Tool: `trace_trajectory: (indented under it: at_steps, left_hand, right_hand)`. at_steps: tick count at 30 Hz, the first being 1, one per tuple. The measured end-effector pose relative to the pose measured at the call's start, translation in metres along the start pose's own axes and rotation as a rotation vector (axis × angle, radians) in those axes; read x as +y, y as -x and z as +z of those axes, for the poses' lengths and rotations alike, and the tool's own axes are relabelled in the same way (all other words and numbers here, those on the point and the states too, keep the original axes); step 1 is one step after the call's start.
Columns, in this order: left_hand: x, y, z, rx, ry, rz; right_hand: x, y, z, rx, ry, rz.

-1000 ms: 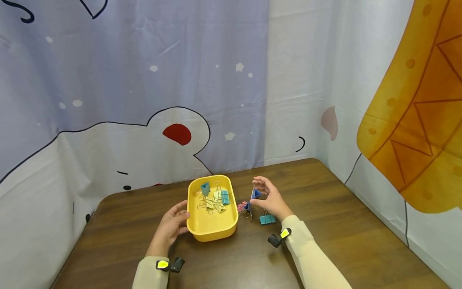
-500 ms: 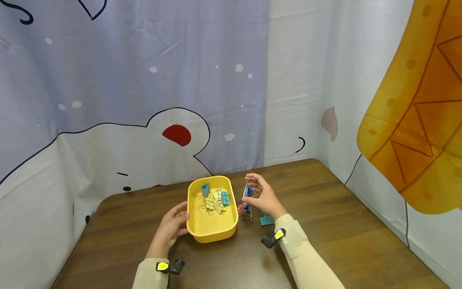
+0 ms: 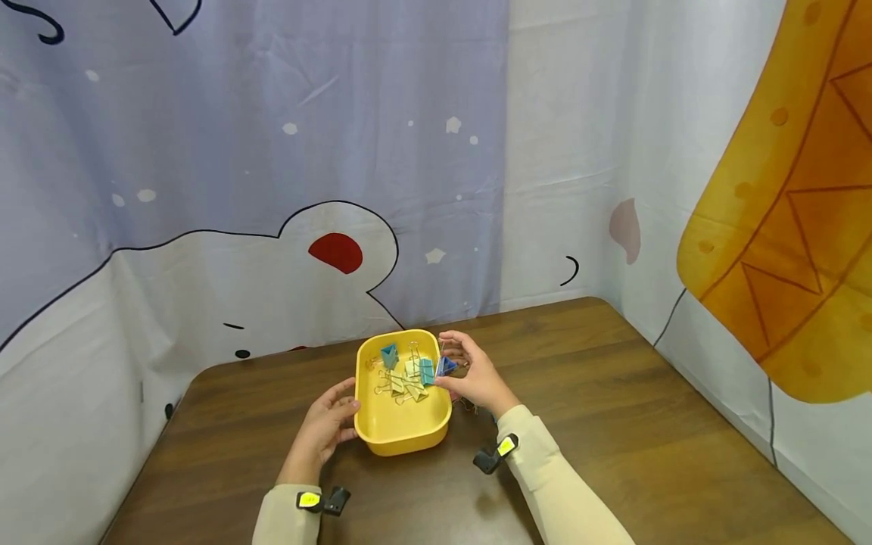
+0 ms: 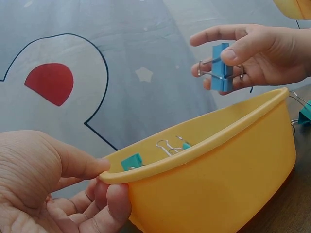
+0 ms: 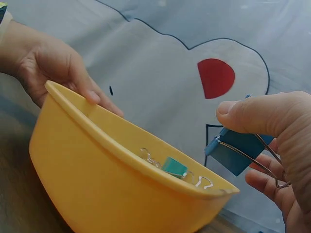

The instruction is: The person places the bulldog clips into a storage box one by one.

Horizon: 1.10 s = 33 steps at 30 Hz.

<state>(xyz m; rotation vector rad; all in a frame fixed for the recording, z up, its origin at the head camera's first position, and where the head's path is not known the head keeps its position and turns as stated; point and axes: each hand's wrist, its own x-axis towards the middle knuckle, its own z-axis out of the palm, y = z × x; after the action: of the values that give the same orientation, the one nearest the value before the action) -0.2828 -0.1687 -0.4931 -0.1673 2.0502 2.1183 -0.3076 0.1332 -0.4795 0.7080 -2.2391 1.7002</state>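
While gripping a yellow tub (image 3: pixel 393 425) in left hand (image 3: pixel 325 424), pinching a blue binder clip (image 4: pixel 219 69) in right hand (image 3: pixel 481 380); probably mid-loading, so next just needs lowering inside.

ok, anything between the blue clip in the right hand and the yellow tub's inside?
Nothing visible. The left wrist view shows open air between the blue clip, pinched by the right hand, and the yellow tub lower down. The left hand holds the opposite side, well clear. A teal clip just inside might get bumped.
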Motion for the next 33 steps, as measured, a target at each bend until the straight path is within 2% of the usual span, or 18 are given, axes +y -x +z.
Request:
trace_trajectory:
  at_steps: [9, 20, 29, 33]
  left_hand:
    - [-0.002, -0.001, 0.0, -0.003, -0.003, 0.007]
    - [0.0, 0.001, 0.001, -0.002, -0.004, 0.01]
    - [0.001, 0.003, 0.002, 0.001, -0.013, 0.011]
    - [0.002, 0.003, 0.003, 0.004, -0.007, 0.01]
  right_hand:
    - [-0.003, -0.003, 0.011, -0.036, -0.015, 0.017]
    - [-0.007, -0.005, 0.019, -0.029, -0.013, 0.006]
    - [-0.008, -0.004, 0.017, 0.014, -0.158, 0.028]
    - [-0.007, -0.004, 0.012, 0.045, -0.173, 0.049]
